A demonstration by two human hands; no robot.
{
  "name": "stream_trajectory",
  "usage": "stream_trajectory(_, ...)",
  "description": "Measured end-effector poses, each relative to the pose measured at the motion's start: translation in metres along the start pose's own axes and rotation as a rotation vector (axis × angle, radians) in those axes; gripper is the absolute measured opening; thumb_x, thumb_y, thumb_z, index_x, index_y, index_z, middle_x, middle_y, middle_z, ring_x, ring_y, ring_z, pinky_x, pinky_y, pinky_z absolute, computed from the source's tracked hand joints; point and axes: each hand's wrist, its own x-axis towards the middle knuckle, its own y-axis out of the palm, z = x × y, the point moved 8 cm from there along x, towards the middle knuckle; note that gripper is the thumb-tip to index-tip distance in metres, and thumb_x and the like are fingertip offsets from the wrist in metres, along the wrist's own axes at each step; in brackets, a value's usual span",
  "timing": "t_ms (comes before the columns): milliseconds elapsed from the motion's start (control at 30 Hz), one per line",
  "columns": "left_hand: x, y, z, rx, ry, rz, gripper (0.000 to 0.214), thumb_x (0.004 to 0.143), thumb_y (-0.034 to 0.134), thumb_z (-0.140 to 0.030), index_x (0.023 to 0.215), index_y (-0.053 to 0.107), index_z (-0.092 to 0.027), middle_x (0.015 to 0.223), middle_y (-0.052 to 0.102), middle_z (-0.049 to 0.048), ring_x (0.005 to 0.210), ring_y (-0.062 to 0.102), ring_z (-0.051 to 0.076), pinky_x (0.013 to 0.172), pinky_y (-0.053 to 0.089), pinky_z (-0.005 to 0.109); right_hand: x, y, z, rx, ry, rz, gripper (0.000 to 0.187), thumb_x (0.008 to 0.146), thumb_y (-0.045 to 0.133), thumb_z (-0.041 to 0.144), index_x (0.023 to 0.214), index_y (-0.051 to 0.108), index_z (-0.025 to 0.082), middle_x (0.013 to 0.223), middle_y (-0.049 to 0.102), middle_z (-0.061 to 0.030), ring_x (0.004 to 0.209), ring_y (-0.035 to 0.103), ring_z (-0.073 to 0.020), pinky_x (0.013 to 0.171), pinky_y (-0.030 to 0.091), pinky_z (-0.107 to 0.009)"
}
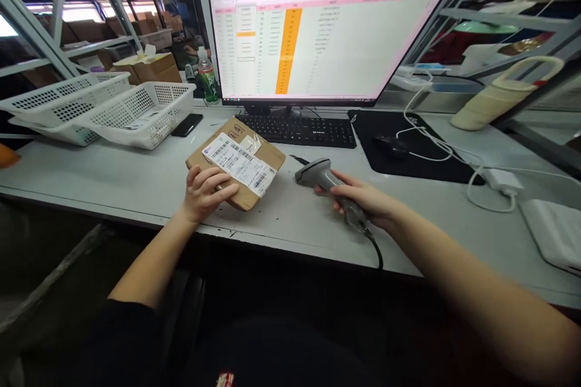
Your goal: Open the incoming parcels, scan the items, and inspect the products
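My left hand [204,192] grips the near left edge of a flat brown cardboard box [247,198], fingers lying over its top and thumb hidden. The box is tilted above the desk, and a white shipping label [240,163] with barcodes faces up on it. To the right, my right hand [351,193] is wrapped round the handle of a grey barcode scanner [318,174]. The scanner's head points left towards the box, a short gap apart from it. A black cable runs down from the handle over the desk's front edge.
Behind the box are a black keyboard [299,130] and a large monitor [318,36] showing a spreadsheet. White plastic baskets [140,115], a dark phone [187,125] and a green-labelled bottle [207,78] stand left. A mouse [391,146] on a black pad and white cables lie right.
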Motion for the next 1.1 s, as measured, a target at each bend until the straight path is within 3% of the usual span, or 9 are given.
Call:
stream_trajectory(100, 0.000, 0.007, -0.001, 0.057, -0.001, 0.058, 0.028, 0.097, 0.061, -0.024, 0.100, 0.078, -0.047, 0.100, 0.076, -0.0020, 0.114, 0.068, 0.018, 0.134, 0.022, 0.047, -0.013, 0.007, 0.036, 0.026, -0.105, 0.026, 0.058, 0.083, 0.073, 0.037, 0.139, 0.062, 0.029, 0.132, 0.072, -0.0100, 0.058, 0.060, -0.0122, 0.042, 0.053, -0.026)
stream_trajectory(233, 0.001, 0.015, -0.006, 0.108, 0.030, 0.110, 0.028, 0.096, 0.059, -0.026, 0.096, 0.080, -0.043, 0.100, 0.077, -0.0007, 0.116, 0.068, 0.019, 0.133, 0.029, 0.049, -0.031, 0.030, 0.073, 0.040, -0.214, 0.083, 0.068, 0.081, 0.075, 0.039, 0.146, 0.058, 0.032, 0.136, 0.070, -0.0100, 0.059, 0.060, -0.0142, 0.041, 0.051, -0.028)
stream_trajectory(467, 0.005, 0.013, -0.018, 0.058, 0.115, 0.082, 0.035, 0.097, 0.057, -0.018, 0.102, 0.080, -0.044, 0.105, 0.078, -0.0016, 0.121, 0.068, 0.018, 0.134, 0.024, 0.048, -0.028, 0.075, 0.086, 0.058, -0.241, 0.198, 0.076, 0.080, 0.075, 0.034, 0.152, 0.052, 0.031, 0.133, 0.071, -0.0100, 0.058, 0.060, -0.0114, 0.043, 0.050, -0.025)
stream_trajectory(633, 0.004, 0.016, -0.013, 0.014, 0.069, 0.128, 0.032, 0.098, 0.056, -0.019, 0.102, 0.080, -0.041, 0.106, 0.078, 0.0004, 0.123, 0.068, 0.020, 0.133, 0.028, 0.050, -0.033, 0.069, 0.087, 0.082, -0.251, 0.189, 0.079, 0.083, 0.074, 0.034, 0.157, 0.046, 0.031, 0.139, 0.069, -0.0110, 0.059, 0.060, -0.0103, 0.045, 0.051, -0.024)
stream_trajectory(800, 0.003, 0.012, -0.023, 0.092, 0.191, 0.054, 0.034, 0.096, 0.060, -0.013, 0.104, 0.080, -0.040, 0.110, 0.079, -0.0011, 0.126, 0.068, 0.019, 0.134, 0.027, 0.047, -0.040, 0.052, 0.086, 0.133, -0.250, 0.156, 0.085, 0.082, 0.078, 0.039, 0.159, 0.044, 0.031, 0.146, 0.064, -0.0137, 0.060, 0.060, -0.0094, 0.044, 0.052, -0.022)
stream_trajectory(967, 0.004, 0.003, -0.029, 0.082, 0.270, -0.065, 0.034, 0.096, 0.062, -0.009, 0.110, 0.077, -0.036, 0.127, 0.075, -0.0001, 0.152, 0.047, 0.017, 0.135, 0.021, 0.041, -0.040, 0.047, 0.082, 0.159, -0.243, 0.185, 0.086, 0.080, 0.080, 0.041, 0.158, 0.046, 0.027, 0.144, 0.065, -0.0161, 0.058, 0.059, -0.0089, 0.041, 0.049, -0.022)
stream_trajectory(1100, 0.004, 0.001, -0.021, 0.105, 0.224, -0.084, 0.023, 0.098, 0.066, -0.016, 0.108, 0.076, -0.034, 0.138, 0.069, 0.0028, 0.156, 0.040, 0.021, 0.131, 0.033, 0.048, -0.040, 0.051, 0.081, 0.158, -0.255, 0.224, 0.087, 0.080, 0.081, 0.039, 0.158, 0.046, 0.027, 0.140, 0.067, -0.0158, 0.059, 0.060, -0.0096, 0.044, 0.051, -0.022)
